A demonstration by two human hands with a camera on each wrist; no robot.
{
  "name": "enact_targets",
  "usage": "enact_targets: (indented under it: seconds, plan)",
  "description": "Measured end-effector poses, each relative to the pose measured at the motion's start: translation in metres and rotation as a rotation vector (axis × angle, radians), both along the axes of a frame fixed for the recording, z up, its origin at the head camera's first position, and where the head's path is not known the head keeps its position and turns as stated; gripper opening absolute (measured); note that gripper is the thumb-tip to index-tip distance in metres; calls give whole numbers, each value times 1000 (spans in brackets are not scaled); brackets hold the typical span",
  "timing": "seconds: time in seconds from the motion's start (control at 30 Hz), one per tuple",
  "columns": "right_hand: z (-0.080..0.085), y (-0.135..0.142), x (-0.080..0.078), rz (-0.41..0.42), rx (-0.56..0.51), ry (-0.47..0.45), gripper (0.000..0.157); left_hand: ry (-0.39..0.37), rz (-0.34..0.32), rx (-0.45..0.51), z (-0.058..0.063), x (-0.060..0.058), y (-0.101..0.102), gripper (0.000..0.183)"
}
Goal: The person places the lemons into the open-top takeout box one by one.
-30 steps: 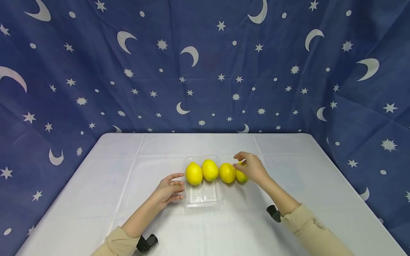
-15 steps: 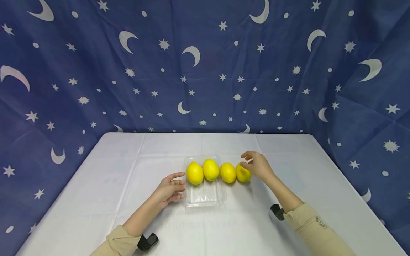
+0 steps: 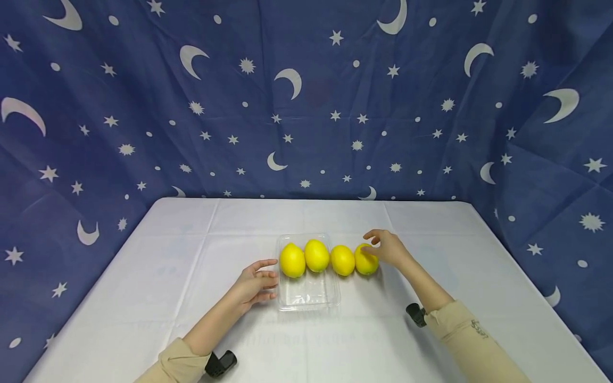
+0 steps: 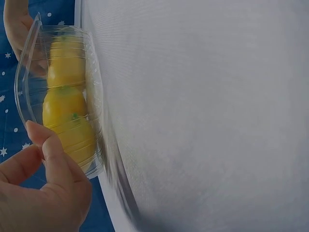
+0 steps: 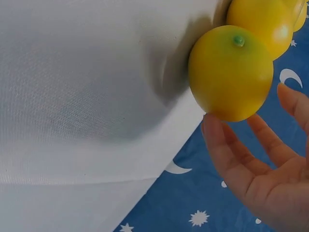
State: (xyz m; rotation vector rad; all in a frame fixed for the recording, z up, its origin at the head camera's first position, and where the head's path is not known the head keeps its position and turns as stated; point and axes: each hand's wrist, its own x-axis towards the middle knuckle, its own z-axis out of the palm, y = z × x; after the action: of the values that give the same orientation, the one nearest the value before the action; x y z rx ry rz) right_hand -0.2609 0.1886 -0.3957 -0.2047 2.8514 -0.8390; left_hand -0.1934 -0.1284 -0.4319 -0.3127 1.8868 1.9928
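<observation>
Two yellow lemons lie in the back part of a clear plastic box. A third lemon sits at the box's right edge, and a fourth lemon touches it on the right, completing a row. My left hand is at the box's left side with relaxed, spread fingers; in the left wrist view, a fingertip overlaps the box rim. My right hand is at the rightmost lemon, fingers loosely bent. In the right wrist view, the fingers reach its underside while one digit stands apart.
A white cloth covers the table. Behind it hangs a blue curtain with white moons and stars. Black wrist cameras are worn at both cuffs.
My right hand has moved slightly to the right and away from over the end lemon, which shows more fully now. The left hand stays by the box. The view has shifted a little.
</observation>
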Motion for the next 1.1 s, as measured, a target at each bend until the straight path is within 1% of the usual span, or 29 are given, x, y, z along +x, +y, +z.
enact_targets:
  seconds: [0.13,0.33,0.6,0.67,0.93,1.1]
  plan:
    - [-4,0,-2,14,-7,-60,40,9,-2,-17,0,1,0,51]
    - [-9,2,-3,3,-49,-110,38,12,3,-25,1,1,1,51]
    - [-10,1,-5,45,-95,-202,42,7,18,-31,0,1,1,50]
    - [-11,1,-5,46,-102,-212,43,6,21,-33,0,0,2,49]
    - [-11,4,-6,56,-143,-205,44,11,11,-39,3,-1,2,49]
    - [-14,6,-6,30,-199,-239,44,4,10,-50,3,0,2,48]
